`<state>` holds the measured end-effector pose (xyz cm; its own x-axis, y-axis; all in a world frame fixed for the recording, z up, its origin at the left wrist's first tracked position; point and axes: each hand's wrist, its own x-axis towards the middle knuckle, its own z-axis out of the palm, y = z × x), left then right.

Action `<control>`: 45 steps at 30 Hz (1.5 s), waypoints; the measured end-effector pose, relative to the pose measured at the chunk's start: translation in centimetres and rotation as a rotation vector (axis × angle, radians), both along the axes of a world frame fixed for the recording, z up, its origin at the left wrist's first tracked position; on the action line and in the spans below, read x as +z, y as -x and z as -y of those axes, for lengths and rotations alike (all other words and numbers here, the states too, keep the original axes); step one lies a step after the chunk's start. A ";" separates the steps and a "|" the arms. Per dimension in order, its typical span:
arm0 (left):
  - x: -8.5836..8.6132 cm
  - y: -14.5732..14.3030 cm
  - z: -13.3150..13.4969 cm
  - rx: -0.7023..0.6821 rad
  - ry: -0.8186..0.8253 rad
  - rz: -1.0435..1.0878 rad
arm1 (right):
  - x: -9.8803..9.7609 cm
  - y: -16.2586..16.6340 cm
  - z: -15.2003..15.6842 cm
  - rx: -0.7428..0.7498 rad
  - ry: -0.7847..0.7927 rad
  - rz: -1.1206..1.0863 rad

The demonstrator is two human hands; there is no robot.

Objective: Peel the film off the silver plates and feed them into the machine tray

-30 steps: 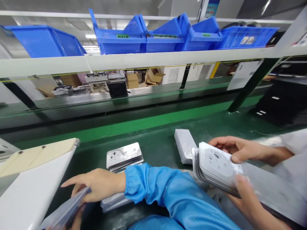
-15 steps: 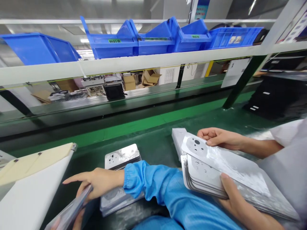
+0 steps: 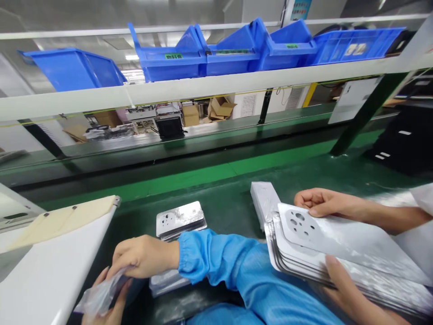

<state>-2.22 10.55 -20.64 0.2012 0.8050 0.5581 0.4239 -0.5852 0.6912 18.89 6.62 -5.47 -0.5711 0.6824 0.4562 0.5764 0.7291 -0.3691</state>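
Observation:
My right hand (image 3: 142, 257), in a blue sleeve, reaches across to the lower left and its fingers are curled onto a clear plastic bag (image 3: 99, 295). My left hand (image 3: 113, 311) holds the same bag from underneath at the bottom edge. Under my right wrist lies a low stack of silvery plates (image 3: 167, 282). A second stack of silvery plates with holes (image 3: 181, 219) sits just beyond it on the green bench.
At right a co-worker in white holds a thick stack of grey perforated sheets (image 3: 304, 253) in both hands, top sheet lifted. A wrapped pack (image 3: 264, 201) lies behind it. A white board (image 3: 50, 271) slopes at left. Blue bins (image 3: 172, 58) line the overhead shelf; a conveyor (image 3: 219, 149) runs behind.
My right hand's fingers, stretched out before, have curled down onto the bag, which now looks crumpled. The co-worker has peeled the top sheet off the stack.

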 end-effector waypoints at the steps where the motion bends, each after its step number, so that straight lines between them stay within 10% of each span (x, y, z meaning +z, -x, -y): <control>1: 0.3 -0.5 0.1 0.041 0.061 -0.004 | -0.2 0.0 -0.1 -0.010 -0.056 0.023; 12: 2.2 -3.5 0.4 -0.329 0.699 0.223 | -1.4 -0.4 -2.5 0.125 -0.231 -0.453; 32: 4.0 -2.2 1.6 -0.426 0.639 0.243 | 0.9 0.5 -2.8 -0.153 0.037 -0.483; 40: 6.0 -0.7 4.1 -0.507 0.830 0.308 | 0.6 -6.0 -4.0 -0.405 0.153 -0.563; 45: 4.9 -0.4 3.5 -0.472 1.017 0.494 | -1.5 -13.2 -1.9 -0.577 0.113 -0.171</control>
